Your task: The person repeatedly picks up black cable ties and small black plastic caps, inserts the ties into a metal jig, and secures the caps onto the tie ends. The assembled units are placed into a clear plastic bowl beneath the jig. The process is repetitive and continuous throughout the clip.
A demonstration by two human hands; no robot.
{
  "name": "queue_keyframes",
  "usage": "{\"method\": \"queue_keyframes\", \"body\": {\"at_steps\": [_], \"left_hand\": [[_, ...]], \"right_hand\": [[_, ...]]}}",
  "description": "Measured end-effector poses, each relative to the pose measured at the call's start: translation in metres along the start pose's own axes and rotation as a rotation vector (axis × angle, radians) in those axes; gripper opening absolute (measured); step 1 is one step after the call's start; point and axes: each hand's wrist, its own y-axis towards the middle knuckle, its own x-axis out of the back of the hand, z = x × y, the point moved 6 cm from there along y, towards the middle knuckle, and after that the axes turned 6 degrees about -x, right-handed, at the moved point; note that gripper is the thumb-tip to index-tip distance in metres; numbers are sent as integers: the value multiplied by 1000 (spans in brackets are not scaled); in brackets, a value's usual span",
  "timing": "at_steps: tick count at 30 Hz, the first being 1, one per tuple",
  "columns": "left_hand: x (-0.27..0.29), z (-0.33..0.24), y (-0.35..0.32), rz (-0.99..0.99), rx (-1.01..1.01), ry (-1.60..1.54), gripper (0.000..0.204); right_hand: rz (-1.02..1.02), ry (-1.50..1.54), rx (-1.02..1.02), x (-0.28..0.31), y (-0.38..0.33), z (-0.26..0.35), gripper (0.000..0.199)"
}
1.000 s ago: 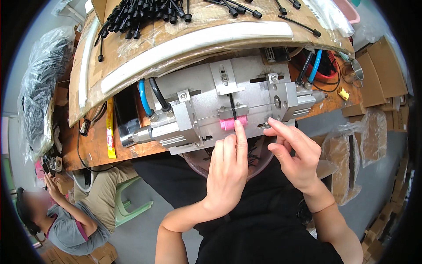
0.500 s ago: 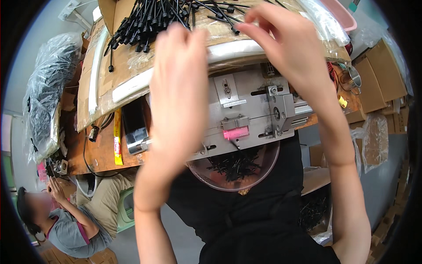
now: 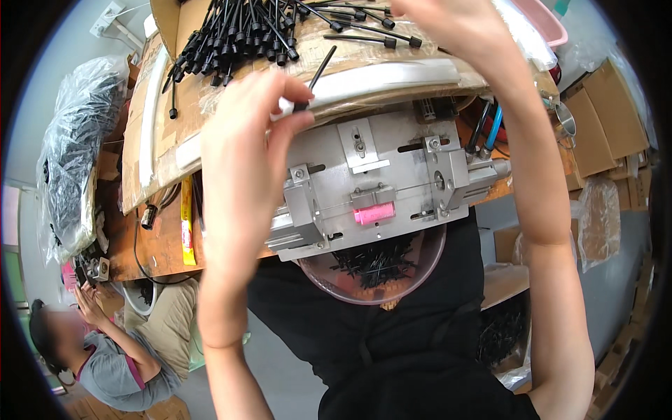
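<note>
My left hand is closed, with thumb and forefinger pinching a thin black rod with a thicker end above the front edge of the cardboard. My right hand reaches to the top edge, over the far side of the cardboard; its fingertips are cut off or blurred, so their grip is hidden. Below the hands sits a metal fixture with a clamp block at either side, a thin rod across it and a pink piece at its middle. Many similar black rods with caps lie heaped on the cardboard.
A bowl of black pieces stands under the fixture's near edge. The cardboard sheet has white padded strips. A yellow packet lies on the wooden table. At the left sit a bagged bundle and another person.
My left hand has moved left and now holds a black rod. My right hand has moved up and away. The dark piece below the pink part is gone.
</note>
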Motion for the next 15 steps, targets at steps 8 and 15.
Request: {"method": "queue_keyframes", "body": {"at_steps": [8,15], "left_hand": [[-51,-78,-122,49,124,-99,73],[-33,-69,-116,-91,178,-95,75]], "right_hand": [[113,825,-216,40,-70,-21,21],[157,625,23,10,-137,-5,32]]}}
